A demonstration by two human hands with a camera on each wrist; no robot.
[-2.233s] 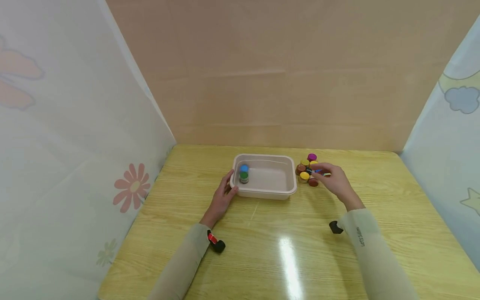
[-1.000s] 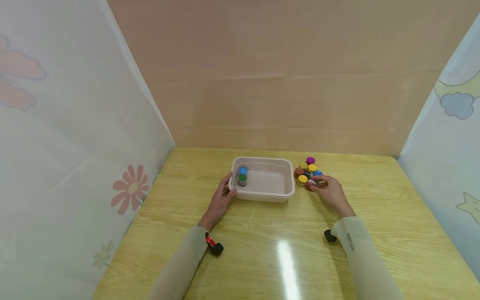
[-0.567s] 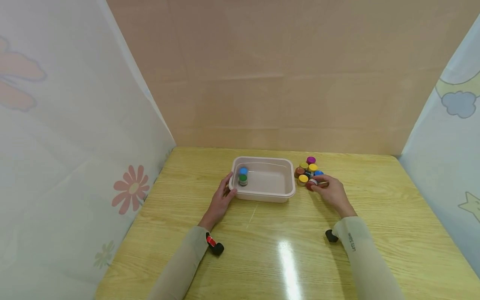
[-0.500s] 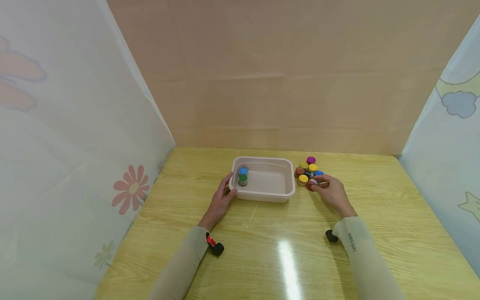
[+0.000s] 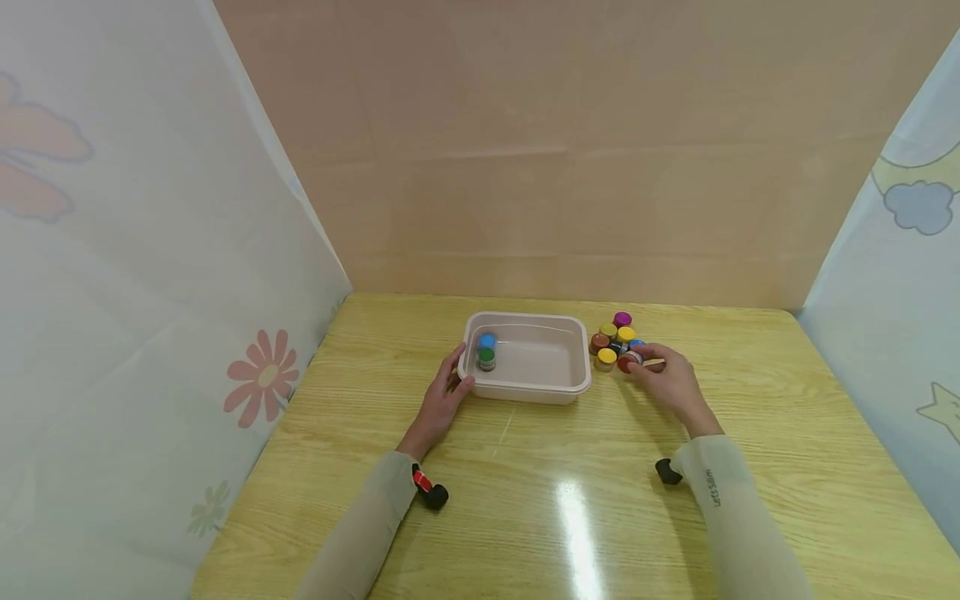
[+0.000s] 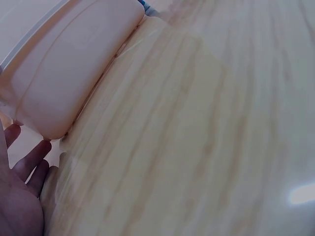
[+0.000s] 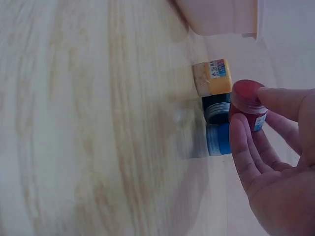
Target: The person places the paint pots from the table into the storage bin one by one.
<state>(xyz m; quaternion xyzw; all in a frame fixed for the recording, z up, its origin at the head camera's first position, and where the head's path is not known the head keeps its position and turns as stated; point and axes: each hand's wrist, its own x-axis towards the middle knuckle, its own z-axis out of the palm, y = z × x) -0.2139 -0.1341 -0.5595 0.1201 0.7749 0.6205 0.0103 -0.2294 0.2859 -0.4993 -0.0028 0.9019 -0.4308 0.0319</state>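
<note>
A small paint jar with a red lid [image 5: 627, 363] is pinched between the thumb and fingers of my right hand [image 5: 672, 386]. The right wrist view shows this red paint jar [image 7: 247, 96] tilted and raised beside other jars. My left hand [image 5: 438, 407] rests against the left end of a pale pink plastic tray [image 5: 525, 388], its fingertips touching the wall in the left wrist view. Inside the tray, at its left end, stand a blue-lidded jar [image 5: 487, 342] and a green-lidded jar [image 5: 487, 360].
Right of the tray, several jars cluster: yellow [image 5: 606, 358], brown [image 5: 599, 342], black [image 5: 617, 347], purple [image 5: 622, 318], and a blue one [image 7: 219, 139] partly hidden by the right hand in the head view. The wooden table [image 5: 510, 483] meets a tan backdrop [image 5: 540, 208].
The right hand has moved from above the cluster to its front edge and taken the red jar, which now rises slightly and shifts right. The left hand stays at the tray.
</note>
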